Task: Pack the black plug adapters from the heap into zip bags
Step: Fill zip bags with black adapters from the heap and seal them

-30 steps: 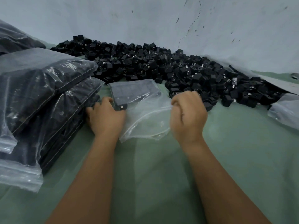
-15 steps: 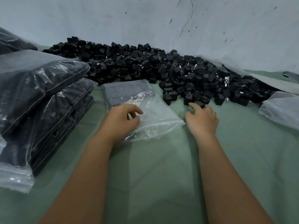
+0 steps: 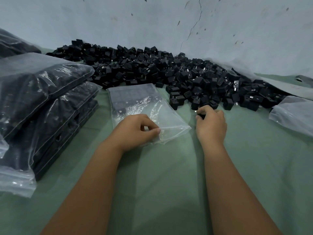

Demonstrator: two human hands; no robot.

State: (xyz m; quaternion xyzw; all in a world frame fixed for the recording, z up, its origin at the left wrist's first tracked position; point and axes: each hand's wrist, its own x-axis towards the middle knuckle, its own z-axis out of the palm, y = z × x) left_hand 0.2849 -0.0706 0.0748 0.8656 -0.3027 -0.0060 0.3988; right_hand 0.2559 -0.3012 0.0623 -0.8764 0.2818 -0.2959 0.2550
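Reaching to the heap's [image 3: 169, 73] near edge, the right hand [image 3: 210, 123] has left the bag [image 3: 144, 106] and now curls its fingers round one adapter [image 3: 201, 115]. The left hand [image 3: 135, 131] still pinches the bag's open mouth. A few adapters lie inside at the bag's far end; loading goes on.

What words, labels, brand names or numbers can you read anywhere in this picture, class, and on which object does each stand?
None can be read. The black plug adapters, the zip bag under the left hand, the filled bags and the wall show no legible print; any moulded marks on the adapters are too small to tell.
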